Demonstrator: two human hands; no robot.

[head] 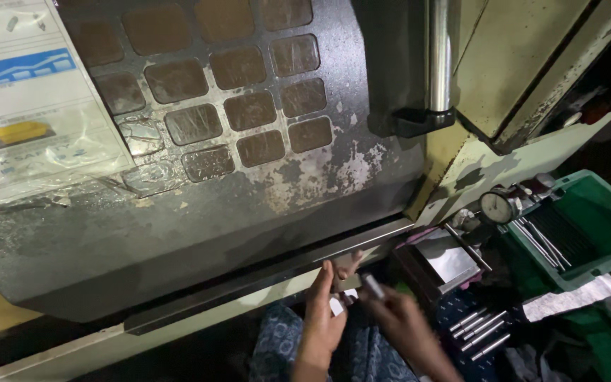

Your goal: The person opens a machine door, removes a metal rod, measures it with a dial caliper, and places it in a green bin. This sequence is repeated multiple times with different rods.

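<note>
My left hand is raised in front of my lap, its fingers pinched around a small pale piece just under the machine's lower rail. My right hand is beside it, blurred, gripping a short silvery metal pin that points up toward the left hand. Both hands hover over patterned blue cloth on my lap. What the left fingers pinch is too small to name.
A worn dark machine panel with square buttons fills the upper view. Right of my hands lie a shiny metal block, several loose steel pins, a dial gauge and a green bin of rods.
</note>
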